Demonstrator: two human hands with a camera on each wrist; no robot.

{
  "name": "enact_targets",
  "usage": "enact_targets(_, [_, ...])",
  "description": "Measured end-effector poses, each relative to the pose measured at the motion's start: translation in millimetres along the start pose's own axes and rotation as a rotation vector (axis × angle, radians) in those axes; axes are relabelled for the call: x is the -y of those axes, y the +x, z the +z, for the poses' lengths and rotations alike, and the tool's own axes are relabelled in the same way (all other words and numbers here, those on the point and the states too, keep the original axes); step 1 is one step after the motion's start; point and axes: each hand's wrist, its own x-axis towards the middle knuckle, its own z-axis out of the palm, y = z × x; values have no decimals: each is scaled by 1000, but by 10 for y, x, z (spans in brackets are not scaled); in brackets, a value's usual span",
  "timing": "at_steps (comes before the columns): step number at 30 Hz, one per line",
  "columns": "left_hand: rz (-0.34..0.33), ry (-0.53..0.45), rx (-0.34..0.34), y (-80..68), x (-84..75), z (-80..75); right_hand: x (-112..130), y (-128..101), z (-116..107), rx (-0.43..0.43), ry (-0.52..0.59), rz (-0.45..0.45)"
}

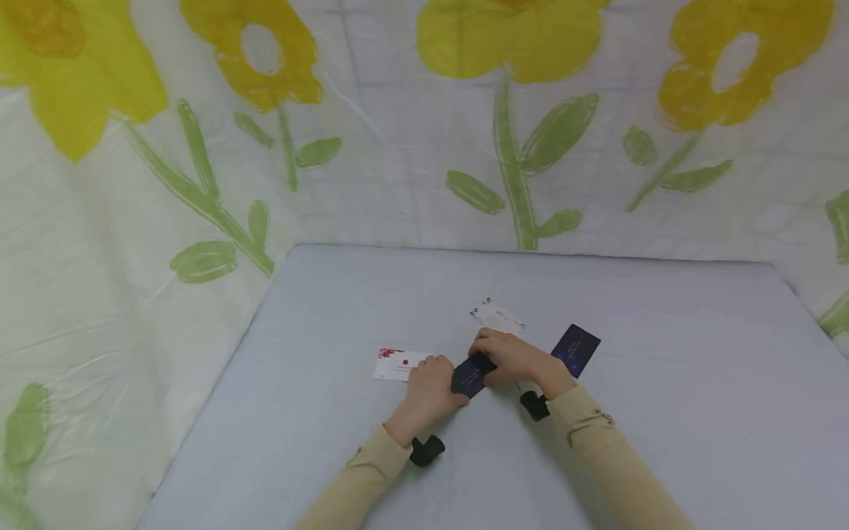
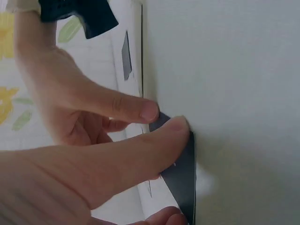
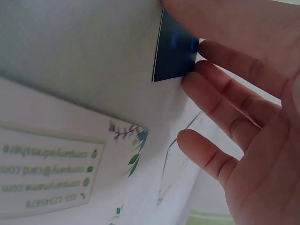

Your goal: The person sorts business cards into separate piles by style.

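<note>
Both hands hold one dark blue business card (image 1: 471,377) between them, low over the table. My left hand (image 1: 432,387) pinches its left side, with the thumb (image 2: 154,147) lying across the face in the left wrist view. At the opposite side, my right hand (image 1: 512,356) grips the card; in the right wrist view a corner of the dark card (image 3: 176,51) shows between its thumb and fingers. Just left of the left hand lies a white card with red flowers (image 1: 393,364), partly covered by the fingers. Behind the right hand is a white card with leaf decoration (image 1: 497,315).
Another dark blue card (image 1: 576,351) lies right of the right hand. Close to the right wrist camera is a white card with green print (image 3: 51,159). Black wrist cameras (image 1: 427,451) sit under the wrists. A flower-painted curtain (image 1: 401,152) hangs behind the pale table (image 1: 313,467).
</note>
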Motion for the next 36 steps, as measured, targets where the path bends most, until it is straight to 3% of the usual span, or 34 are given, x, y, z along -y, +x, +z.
enact_targets(6, [11, -100, 47, 59, 23, -52, -39, -66, 13, -33, 19, 13])
enact_targets(9, [43, -149, 26, 70, 35, -56, -64, -92, 26, -69, 15, 26])
enact_targets(14, [120, -332, -6, 106, 82, -59, -105, -113, 46, -136, 44, 45])
enact_targets(20, [175, -496, -74, 249, 167, -113, -117, -122, 31, -263, 125, 86])
enact_targets(25, [206, -534, -62, 391, 257, -208, -93, -108, 21, -350, 237, 96])
enact_targets(30, [199, -542, 36, 451, 339, -250, -79, -82, 79, -332, 287, 156])
enact_targets(33, [176, -523, 78, 451, 350, -220, -58, -57, 141, -311, 258, 202])
enact_targets(36, [161, -487, 88, 452, 351, -171, -6, -35, 185, -307, 143, 254])
